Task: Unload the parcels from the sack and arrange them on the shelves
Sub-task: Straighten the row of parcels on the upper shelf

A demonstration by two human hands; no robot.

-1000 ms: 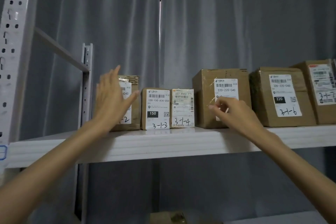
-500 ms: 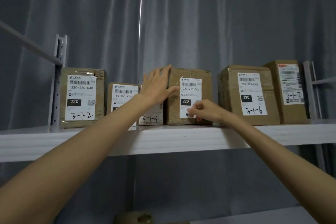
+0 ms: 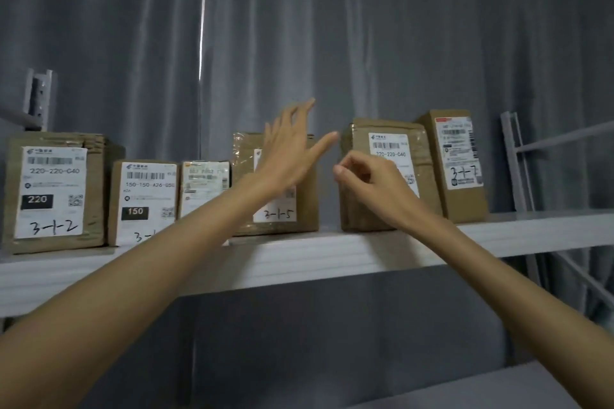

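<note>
Several brown cardboard parcels with white labels stand in a row on a white shelf (image 3: 332,259). From the left they are box 3-1-2 (image 3: 54,192), a small box marked 150 (image 3: 143,201), another small box (image 3: 204,184), box 3-1-5 (image 3: 246,183), a larger box (image 3: 375,139) and a tall box (image 3: 457,159). My left hand (image 3: 292,149) is raised with fingers spread in front of box 3-1-5, holding nothing. My right hand (image 3: 368,186) is loosely curled at the front left edge of the larger box; whether it touches the box is unclear. No sack is in view.
Grey curtains (image 3: 332,26) hang behind the shelf. A grey metal upright (image 3: 513,159) with braces stands at the right end, another upright (image 3: 38,96) at the far left. A lower shelf surface (image 3: 498,385) shows at the bottom right.
Both hands have moved rightward along the row, the left from box 3-1-2 to box 3-1-5, the right from box 3-1-5 to the larger box. The camera view shifted right too.
</note>
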